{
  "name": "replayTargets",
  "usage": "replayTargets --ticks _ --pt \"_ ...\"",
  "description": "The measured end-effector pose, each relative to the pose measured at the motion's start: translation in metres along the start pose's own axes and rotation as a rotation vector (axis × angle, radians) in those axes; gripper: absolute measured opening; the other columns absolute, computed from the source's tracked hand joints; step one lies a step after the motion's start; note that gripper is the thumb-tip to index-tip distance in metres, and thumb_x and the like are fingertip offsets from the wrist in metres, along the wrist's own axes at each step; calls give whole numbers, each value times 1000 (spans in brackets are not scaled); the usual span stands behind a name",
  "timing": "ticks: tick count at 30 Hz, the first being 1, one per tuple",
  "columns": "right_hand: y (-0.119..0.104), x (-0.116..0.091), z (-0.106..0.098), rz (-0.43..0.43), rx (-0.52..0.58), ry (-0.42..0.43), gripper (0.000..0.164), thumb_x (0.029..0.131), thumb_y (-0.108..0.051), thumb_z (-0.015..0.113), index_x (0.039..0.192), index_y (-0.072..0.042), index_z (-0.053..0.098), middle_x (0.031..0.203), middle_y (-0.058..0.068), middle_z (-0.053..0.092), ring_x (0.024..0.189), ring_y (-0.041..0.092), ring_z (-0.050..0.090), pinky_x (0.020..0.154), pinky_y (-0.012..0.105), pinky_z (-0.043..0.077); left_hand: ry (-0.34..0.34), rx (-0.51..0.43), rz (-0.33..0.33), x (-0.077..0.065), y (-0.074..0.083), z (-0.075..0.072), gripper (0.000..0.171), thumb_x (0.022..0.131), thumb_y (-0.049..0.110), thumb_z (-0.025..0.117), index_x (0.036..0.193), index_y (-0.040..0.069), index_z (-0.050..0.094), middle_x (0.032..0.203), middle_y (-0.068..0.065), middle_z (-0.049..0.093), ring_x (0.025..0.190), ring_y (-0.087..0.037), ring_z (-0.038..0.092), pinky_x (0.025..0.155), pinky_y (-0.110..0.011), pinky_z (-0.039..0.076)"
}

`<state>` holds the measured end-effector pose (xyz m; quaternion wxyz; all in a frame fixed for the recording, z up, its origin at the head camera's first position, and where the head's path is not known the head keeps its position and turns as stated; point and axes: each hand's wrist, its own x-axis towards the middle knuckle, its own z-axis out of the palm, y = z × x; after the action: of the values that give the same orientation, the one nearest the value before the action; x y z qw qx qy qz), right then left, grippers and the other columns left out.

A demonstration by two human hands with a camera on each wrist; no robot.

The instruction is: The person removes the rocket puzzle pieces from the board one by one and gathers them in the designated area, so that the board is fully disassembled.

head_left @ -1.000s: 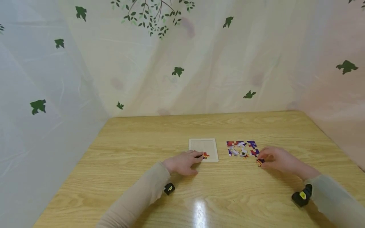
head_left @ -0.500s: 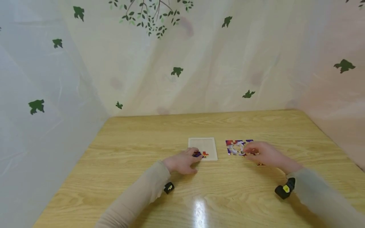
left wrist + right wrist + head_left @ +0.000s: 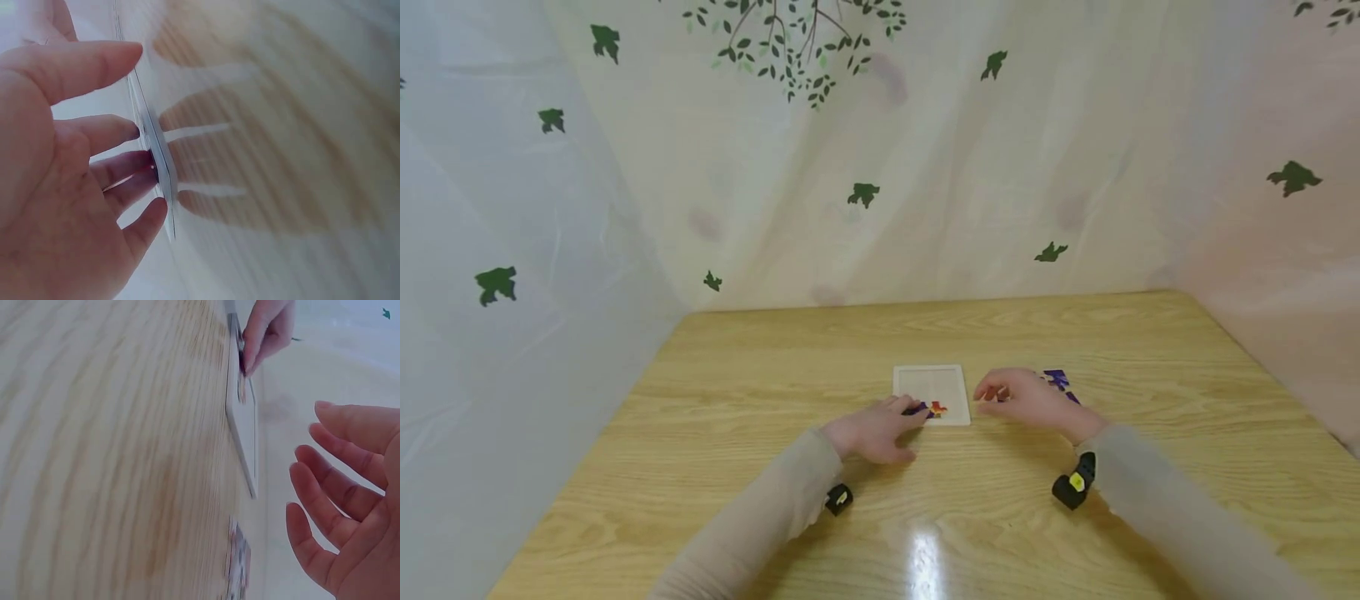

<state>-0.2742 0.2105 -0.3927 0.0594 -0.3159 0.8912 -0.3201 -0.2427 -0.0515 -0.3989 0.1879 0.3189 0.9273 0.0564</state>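
My left hand (image 3: 874, 429) lies over the near left corner of a pale square puzzle tray (image 3: 949, 385), its fingertips on jigsaw pieces (image 3: 937, 409) inside. Those pieces are purple, red and yellow, and the fingers partly cover them. In the left wrist view its fingers (image 3: 109, 132) are spread, reaching the tray's edge. Just right of the tray, my right hand (image 3: 1033, 402) is raised over a group of colourful jigsaw pieces (image 3: 1057, 379) and hides most of them. The right wrist view shows this hand's fingers (image 3: 322, 494) loosely bent, with nothing seen between them.
The wooden table (image 3: 760, 358) carries the tray and pieces near its middle. A pale curtain (image 3: 760, 208) with green bird and leaf prints hangs behind it and along both sides. Each wrist wears a small black camera (image 3: 1073, 483).
My right hand has moved left from the small pieces at the right, across the loose group, toward the tray. My left hand has stayed at the tray's near left corner.
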Motion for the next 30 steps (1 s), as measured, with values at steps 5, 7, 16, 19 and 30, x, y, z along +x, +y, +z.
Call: replayTargets --ticks 5,7,16,19,30 --pt "-8 15 9 55 33 -21 15 90 -16 65 100 -5 67 94 3 67 88 18 60 78 37 52 -13 -31 13 -3 -1 0 67 93 30 56 148 4 29 158 -8 20 144 -26 23 116 -36 23" --pt "-10 20 12 64 36 -26 19 90 -18 65 104 -5 66 96 4 67 89 18 60 78 36 53 -18 -48 13 -4 -2 0 66 93 29 56 148 4 29 158 -7 18 144 -25 23 116 -35 23" --pt "-16 44 26 83 26 -70 34 88 -22 67 117 -4 62 107 11 65 98 26 60 82 40 52 7 -10 22 -5 -2 0 67 92 28 57 147 2 30 157 -11 20 143 -26 24 116 -36 25" --pt "-20 49 28 131 30 -86 33 86 -19 70 116 -5 63 108 10 65 100 25 59 84 40 52 22 34 -2 -5 0 1 69 91 33 58 147 4 31 157 -14 21 143 -28 25 115 -37 27" --pt "-21 58 40 147 -51 -114 35 78 -18 78 110 -7 66 105 6 66 93 19 60 85 38 51 12 -30 -29 -8 -3 0 69 91 35 59 149 11 28 156 -13 21 141 -29 29 114 -40 29"
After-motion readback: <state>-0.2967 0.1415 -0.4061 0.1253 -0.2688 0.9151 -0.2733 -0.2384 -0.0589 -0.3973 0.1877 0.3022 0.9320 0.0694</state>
